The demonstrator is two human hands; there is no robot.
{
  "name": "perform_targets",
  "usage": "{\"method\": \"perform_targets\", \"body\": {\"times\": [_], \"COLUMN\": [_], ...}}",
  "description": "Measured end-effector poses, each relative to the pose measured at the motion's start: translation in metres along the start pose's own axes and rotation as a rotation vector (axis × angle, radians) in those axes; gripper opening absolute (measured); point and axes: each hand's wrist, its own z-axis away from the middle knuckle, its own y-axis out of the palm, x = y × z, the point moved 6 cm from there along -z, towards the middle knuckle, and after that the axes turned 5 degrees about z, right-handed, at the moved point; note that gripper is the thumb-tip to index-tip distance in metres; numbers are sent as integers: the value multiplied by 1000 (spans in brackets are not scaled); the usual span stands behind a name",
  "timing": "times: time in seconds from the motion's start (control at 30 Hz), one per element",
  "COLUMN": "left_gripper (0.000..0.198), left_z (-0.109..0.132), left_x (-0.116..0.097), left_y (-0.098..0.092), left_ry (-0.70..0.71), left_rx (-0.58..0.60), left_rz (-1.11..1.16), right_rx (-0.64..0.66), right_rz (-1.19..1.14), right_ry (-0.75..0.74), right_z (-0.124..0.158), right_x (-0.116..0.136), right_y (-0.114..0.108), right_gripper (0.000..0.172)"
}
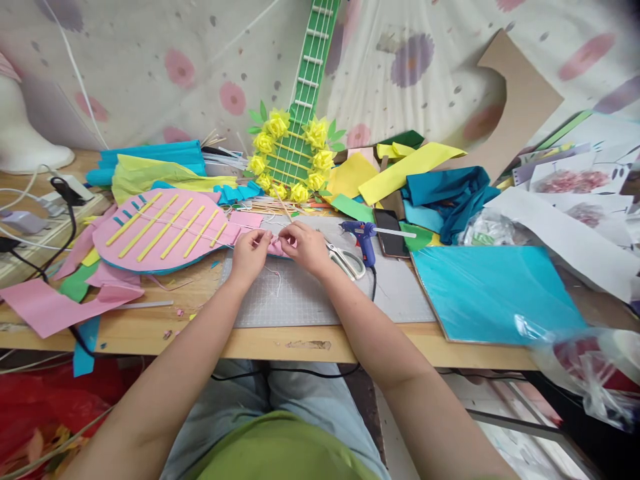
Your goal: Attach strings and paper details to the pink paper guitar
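A pink paper model of a stringed instrument, with yellow strips across its round body, lies on the left with its narrow neck under my hands. White string runs along the body to the neck, and a loose end hangs onto the grey cutting mat. My left hand is closed, thumb and forefinger pinching the string over the neck. Close beside it, my right hand pinches too, apparently on the same string. The fingers partly hide the string and the neck.
Scissors, a blue glue gun and a phone lie right of my hands. A green model guitar with yellow flowers leans at the back. A blue board lies at right; pink paper scraps at left.
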Motion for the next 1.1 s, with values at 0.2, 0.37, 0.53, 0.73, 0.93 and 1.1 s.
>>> {"method": "perform_targets", "body": {"times": [0.2, 0.37, 0.53, 0.73, 0.93, 1.1], "left_gripper": [27, 22, 22, 18, 20, 24], "left_z": [-3, -8, -7, -2, -8, -4], "left_x": [-2, 1, 1, -7, -9, -15], "left_y": [-5, 0, -7, -5, -5, 21], "left_ry": [9, -27, -43, -22, 16, -179], "left_rx": [-135, -149, -206, -251, -218, 45], "left_rz": [-241, -40, -161, -349, -101, 624], "right_rx": [-15, 4, 24, 50, 84, 101], "right_rz": [-21, -24, -26, -92, -264, -334], "right_ry": [-7, -5, -7, 14, 97, 201], "right_z": [2, 4, 9, 19, 22, 21], "right_x": [-4, -6, -15, -20, -29, -38], "right_y": [-6, -13, -27, -35, -18, -9], "right_gripper": [11, 11, 9, 8, 5, 7]}}
